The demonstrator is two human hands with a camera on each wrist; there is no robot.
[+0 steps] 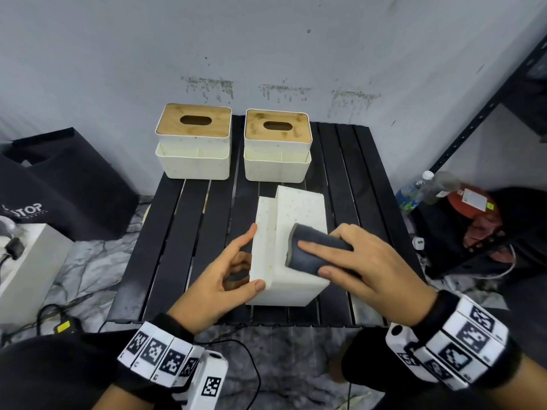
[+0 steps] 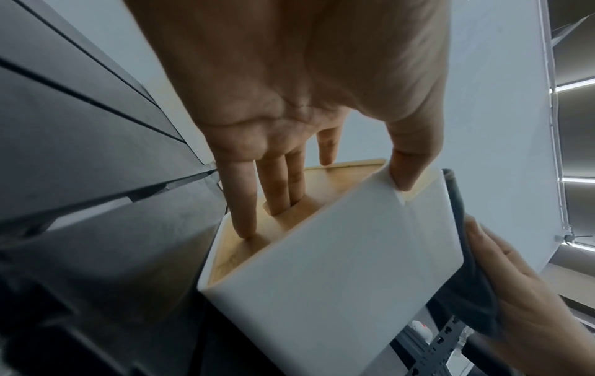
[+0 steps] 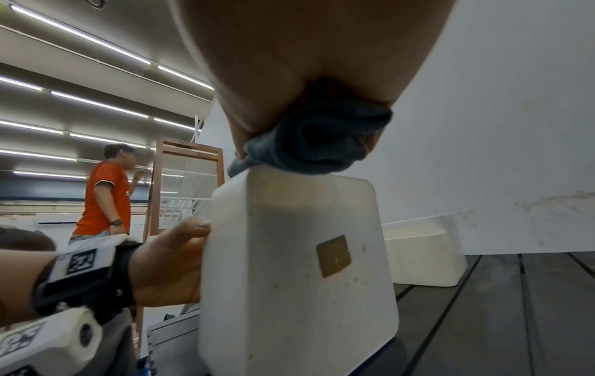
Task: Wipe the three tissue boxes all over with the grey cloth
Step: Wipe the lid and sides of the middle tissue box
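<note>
I saw a pale grey wall (image 1: 266,39) straight beyond the grip, marked with drip stains (image 1: 207,85). Under the grip was a black slatted table (image 1: 183,232), standing on a marble-patterned floor (image 1: 88,261). Off to the right of the grip stood a black metal shelving rack (image 1: 479,119), with a plastic bottle (image 1: 414,190) at its foot. Left of the grip sat a black bag (image 1: 68,184) and a white box (image 1: 29,261). From the right wrist view, long strip lights (image 3: 96,104) ran across the ceiling, with a wooden frame (image 3: 188,188) standing far off.
</note>
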